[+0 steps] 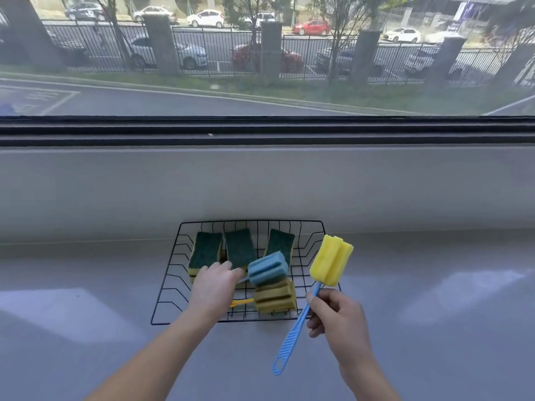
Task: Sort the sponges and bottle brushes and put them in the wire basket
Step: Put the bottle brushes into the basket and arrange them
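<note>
- Black wire basket [314, 241] sits on a grey counter [86, 328], mid-scene, its far edge against the raised grey sill below the window [260, 53].
- Three green-topped yellow sponges in the basket's far half, leaning in a row: left sponge [206, 250], middle sponge [239, 248], right sponge [281, 241].
- Blue-headed bottle brush [267, 268] over the basket's centre, foam head pointing right, just right of the left hand [212, 287]; its handle is hidden by that hand.
- Left hand reaches into the basket from the near side, fingers curled around the blue brush's handle end, fingertips near the middle sponge's near edge.
- Dull yellow-headed bottle brush [275, 298] lies in the basket's near part, right below the blue head and touching it; its orange-yellow handle runs left under the left hand.
- Second yellow-headed bottle brush [331, 260] with a blue ribbed handle, held outside the basket's right side; foam head up, over the right rim, handle's hanging loop down toward the near counter.
- Right hand [337, 314] just near-right of the basket, closed on the blue handle about midway, thumb and fingers pinching it.
- Both bare forearms enter from the near edge.
</note>
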The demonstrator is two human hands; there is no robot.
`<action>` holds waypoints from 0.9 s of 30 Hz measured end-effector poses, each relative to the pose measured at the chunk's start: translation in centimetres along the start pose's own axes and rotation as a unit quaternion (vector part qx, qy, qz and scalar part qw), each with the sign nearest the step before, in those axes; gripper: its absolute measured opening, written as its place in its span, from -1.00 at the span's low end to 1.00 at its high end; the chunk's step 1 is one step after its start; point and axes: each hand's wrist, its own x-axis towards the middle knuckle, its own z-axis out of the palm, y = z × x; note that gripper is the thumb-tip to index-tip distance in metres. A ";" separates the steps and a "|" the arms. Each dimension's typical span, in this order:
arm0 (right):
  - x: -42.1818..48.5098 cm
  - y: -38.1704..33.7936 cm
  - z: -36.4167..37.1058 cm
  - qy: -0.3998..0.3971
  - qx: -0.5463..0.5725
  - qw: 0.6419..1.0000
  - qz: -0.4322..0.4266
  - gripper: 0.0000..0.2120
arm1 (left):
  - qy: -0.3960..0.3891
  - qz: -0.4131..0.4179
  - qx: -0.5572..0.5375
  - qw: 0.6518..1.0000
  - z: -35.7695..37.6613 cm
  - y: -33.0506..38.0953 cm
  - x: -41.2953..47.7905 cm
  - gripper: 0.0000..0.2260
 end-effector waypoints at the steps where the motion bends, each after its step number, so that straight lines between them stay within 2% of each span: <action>1: 0.0 0.0 0.2 0.005 0.009 1.000 0.001 -0.86 | 0.007 -0.009 -0.017 1.000 0.1 0.0 -0.1 -0.63; 5: 0.1 0.1 1.7 0.033 0.073 0.997 0.019 -0.86 | 0.029 -0.052 -0.084 0.995 -0.9 -0.4 -1.4 -0.71; 8: 0.0 0.1 3.9 0.051 0.117 0.991 0.047 -0.85 | 0.061 -0.094 -0.251 0.962 -2.6 -0.3 -3.3 -0.84; 11: 0.0 0.0 6.6 0.071 0.158 0.982 0.072 -0.84 | 0.050 -0.044 -0.367 0.928 -4.1 0.0 -5.0 -0.87; 14: -0.1 -0.4 9.2 0.082 0.212 0.968 0.102 -0.84 | 0.023 0.032 -0.302 0.953 -4.6 0.0 -6.0 -0.76; 16: -0.3 -0.7 10.4 0.072 0.231 0.964 0.114 -0.85 | 0.037 0.046 -0.242 0.969 -4.5 -0.4 -6.2 -0.78; 19: -1.0 -0.5 10.6 0.012 0.188 0.975 0.118 -0.85 | 0.059 0.031 -0.209 0.976 -4.1 -1.6 -6.2 -0.88; 21: -1.5 0.0 9.6 -0.009 0.115 0.988 0.104 -0.86 | 0.048 0.004 -0.239 0.970 -3.6 -2.9 -6.1 -0.86; 24: -1.5 1.1 6.9 0.046 -0.030 0.997 0.058 -0.85 | 0.027 -0.048 -0.270 0.961 -2.7 -4.7 -6.1 -0.81; 27: -1.1 1.4 4.8 0.093 -0.085 0.991 0.040 -0.83 | 0.010 -0.078 -0.225 0.971 -1.7 -5.3 -5.9 -0.80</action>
